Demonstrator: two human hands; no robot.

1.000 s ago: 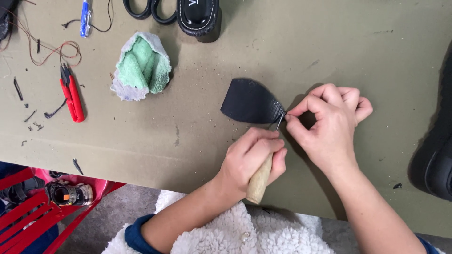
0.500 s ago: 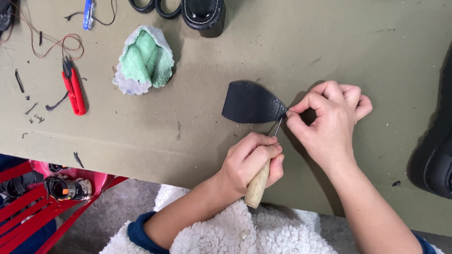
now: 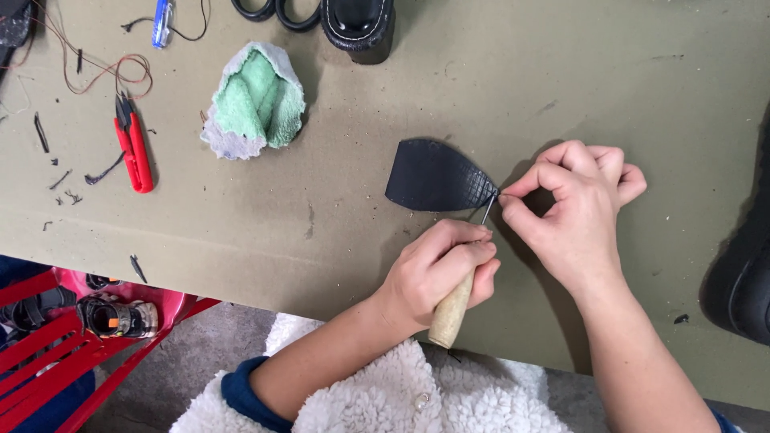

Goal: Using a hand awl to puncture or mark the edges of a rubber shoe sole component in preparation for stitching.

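Nearest the body, the left hand (image 3: 437, 273) is wrapped in a closed fist around the pale wooden handle of an awl (image 3: 451, 309), whose thin metal shaft rises to meet the narrow corner of a black leather piece (image 3: 433, 176). The handle looks rigid and light, and a full-fist hold low on the wood seems the surest grip for steady pressure on so fine a point. Just beyond, the right hand (image 3: 573, 212) has thumb and forefinger pressed together on that same corner of the leather, which lies flat on the olive bench (image 3: 497, 88). The piece looks thin, light and pliable, with a textured face that should not slip; pinching close to the point, as here, likely keeps it from buckling. Farther off lie a crumpled green and white cloth (image 3: 255, 100), red snips (image 3: 134, 144) and, at the far edge, a black shoe part (image 3: 358, 22).
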